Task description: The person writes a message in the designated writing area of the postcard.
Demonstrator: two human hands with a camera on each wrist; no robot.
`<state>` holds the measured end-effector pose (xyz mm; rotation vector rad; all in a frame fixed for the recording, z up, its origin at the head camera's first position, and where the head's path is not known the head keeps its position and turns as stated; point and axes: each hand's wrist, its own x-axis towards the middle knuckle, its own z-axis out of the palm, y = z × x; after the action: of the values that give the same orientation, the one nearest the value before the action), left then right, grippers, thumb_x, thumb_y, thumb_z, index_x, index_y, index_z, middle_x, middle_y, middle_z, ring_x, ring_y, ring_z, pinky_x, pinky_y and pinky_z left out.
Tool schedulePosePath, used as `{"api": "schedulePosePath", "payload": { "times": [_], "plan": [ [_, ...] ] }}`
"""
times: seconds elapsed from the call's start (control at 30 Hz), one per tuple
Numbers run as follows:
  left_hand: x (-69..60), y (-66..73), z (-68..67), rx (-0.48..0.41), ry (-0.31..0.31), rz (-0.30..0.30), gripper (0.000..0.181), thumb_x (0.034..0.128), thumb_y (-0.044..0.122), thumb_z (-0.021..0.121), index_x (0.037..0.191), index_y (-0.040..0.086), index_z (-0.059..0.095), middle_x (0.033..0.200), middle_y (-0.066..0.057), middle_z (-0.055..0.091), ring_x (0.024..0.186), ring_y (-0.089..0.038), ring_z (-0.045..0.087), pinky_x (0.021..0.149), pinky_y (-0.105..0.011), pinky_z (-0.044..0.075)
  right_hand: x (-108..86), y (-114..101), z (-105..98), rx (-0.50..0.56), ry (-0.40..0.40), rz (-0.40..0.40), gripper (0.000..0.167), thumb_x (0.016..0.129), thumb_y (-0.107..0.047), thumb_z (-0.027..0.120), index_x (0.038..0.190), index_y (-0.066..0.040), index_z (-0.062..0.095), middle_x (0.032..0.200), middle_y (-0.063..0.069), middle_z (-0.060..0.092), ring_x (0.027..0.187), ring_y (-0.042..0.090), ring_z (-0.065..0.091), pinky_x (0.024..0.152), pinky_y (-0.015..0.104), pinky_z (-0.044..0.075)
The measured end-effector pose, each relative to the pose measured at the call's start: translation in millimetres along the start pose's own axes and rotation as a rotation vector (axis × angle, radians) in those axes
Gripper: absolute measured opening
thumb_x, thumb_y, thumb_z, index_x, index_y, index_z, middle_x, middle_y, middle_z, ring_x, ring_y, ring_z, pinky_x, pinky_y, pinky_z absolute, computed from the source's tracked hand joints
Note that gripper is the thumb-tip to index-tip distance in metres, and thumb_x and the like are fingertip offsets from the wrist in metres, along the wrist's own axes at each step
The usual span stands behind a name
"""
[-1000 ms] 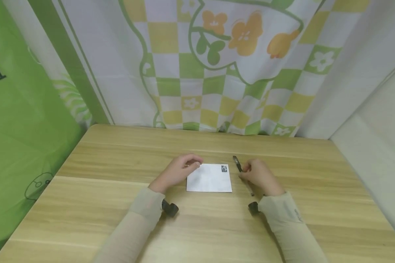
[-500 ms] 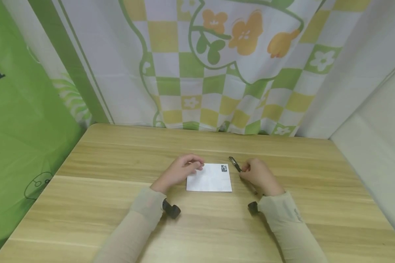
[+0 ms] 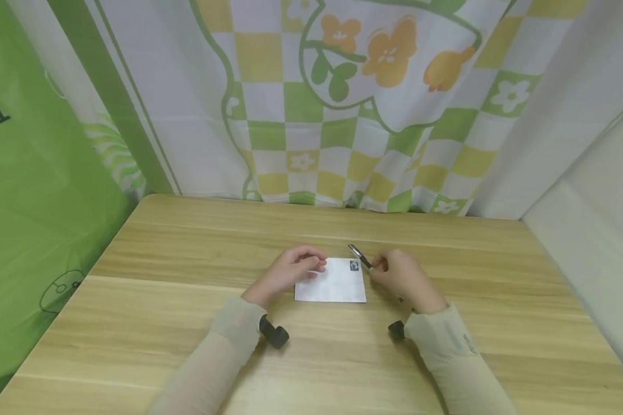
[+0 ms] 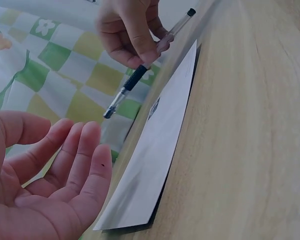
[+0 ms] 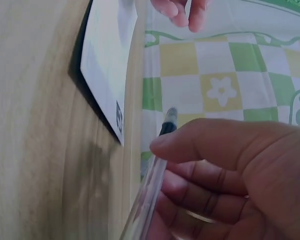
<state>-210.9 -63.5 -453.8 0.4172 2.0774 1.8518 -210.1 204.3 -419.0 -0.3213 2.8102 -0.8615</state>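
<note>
A white card [image 3: 332,285] with a small dark stamp-like print at its upper right lies on the table. The right hand [image 3: 405,276] pinches a clear pen [image 3: 360,255] with a black grip between thumb and fingers, raised above the table by the card's right edge. In the left wrist view the pen [image 4: 136,77] slants, its capped or tip end towards the left hand. The left hand [image 3: 288,271] hovers over the card's upper left corner, fingers loosely bent with nothing in them; the left wrist view shows this hand [image 4: 55,185] beside the card [image 4: 155,145].
The wooden table [image 3: 311,357] extends around the card on all sides. Behind its far edge hangs a checked, flowered curtain [image 3: 301,132]; a green cloth [image 3: 47,173] hangs at the left. A black band with a camera [image 3: 275,334] sits on the left wrist.
The right hand has lifted the pen and moved slightly left, bringing the pen's far end near the card's upper right corner. The left hand has shifted a little right over the card.
</note>
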Motion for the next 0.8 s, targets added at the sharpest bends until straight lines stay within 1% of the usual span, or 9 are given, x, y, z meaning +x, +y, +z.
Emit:
{"api": "schedulePosePath", "payload": {
  "times": [0.07, 0.23, 0.37, 0.5, 0.6, 0.8],
  "plan": [
    [0.2, -0.3, 0.2, -0.035, 0.005, -0.021, 0.029, 0.1041, 0.008, 0.051, 0.126, -0.008, 0.06, 0.122, -0.027, 0.065, 0.108, -0.026, 0.069, 0.093, -0.036, 0.057, -0.7, -3.0, 1.1, -0.007, 0.006, -0.05, 0.013, 0.088, -0.009, 0.07, 0.097, 0.001, 0.07, 0.079, 0.005, 0.064, 0.069, 0.017, 0.057, 0.06, 0.029, 0.05],
    [-0.1, 0.1, 0.7, -0.122, 0.024, -0.053, 0.032, 0.1046, 0.008, 0.05, 0.13, -0.01, 0.057, 0.125, -0.028, 0.063, 0.11, -0.027, 0.068, 0.097, -0.036, 0.055, -3.5, -11.7, 5.5, -0.036, 0.042, -0.166, 0.011, 0.087, -0.005, 0.068, 0.097, -0.002, 0.071, 0.08, 0.002, 0.064, 0.072, 0.016, 0.057, 0.065, 0.031, 0.05],
    [-0.1, -1.8, 0.1, -0.174, 0.039, -0.064, 0.035, 0.1054, 0.014, 0.052, 0.132, -0.008, 0.057, 0.123, -0.025, 0.064, 0.11, -0.024, 0.068, 0.098, -0.036, 0.054, -5.7, -18.4, 10.6, -0.057, 0.085, -0.268, 0.008, 0.086, -0.002, 0.071, 0.094, -0.005, 0.071, 0.08, 0.0, 0.062, 0.073, 0.015, 0.056, 0.067, 0.032, 0.05],
    [-0.3, -3.0, 0.6, -0.223, 0.043, -0.063, 0.036, 0.1057, 0.017, 0.055, 0.132, -0.008, 0.056, 0.119, -0.021, 0.065, 0.109, -0.023, 0.068, 0.099, -0.036, 0.054, -7.2, -22.5, 16.2, -0.059, 0.116, -0.363, 0.01, 0.085, -0.001, 0.074, 0.092, -0.006, 0.07, 0.081, 0.0, 0.062, 0.074, 0.013, 0.056, 0.067, 0.031, 0.052],
    [-0.7, -3.3, 0.8, -0.241, 0.047, -0.063, 0.036, 0.1055, 0.017, 0.056, 0.132, -0.007, 0.056, 0.118, -0.018, 0.066, 0.108, -0.022, 0.067, 0.1, -0.036, 0.054, -7.7, -23.9, 20.0, -0.054, 0.135, -0.392, 0.011, 0.085, 0.0, 0.075, 0.092, -0.006, 0.07, 0.081, -0.001, 0.061, 0.074, 0.012, 0.056, 0.067, 0.03, 0.052],
    [-1.2, -2.3, 0.4, -0.223, 0.07, -0.056, 0.033, 0.1053, 0.017, 0.056, 0.131, -0.005, 0.057, 0.118, -0.018, 0.066, 0.107, -0.022, 0.066, 0.099, -0.036, 0.054, -6.5, -28.1, 23.7, -0.054, 0.161, -0.444, 0.012, 0.083, 0.0, 0.076, 0.091, -0.006, 0.07, 0.081, -0.002, 0.061, 0.074, 0.011, 0.056, 0.065, 0.028, 0.051]
  ]
}}
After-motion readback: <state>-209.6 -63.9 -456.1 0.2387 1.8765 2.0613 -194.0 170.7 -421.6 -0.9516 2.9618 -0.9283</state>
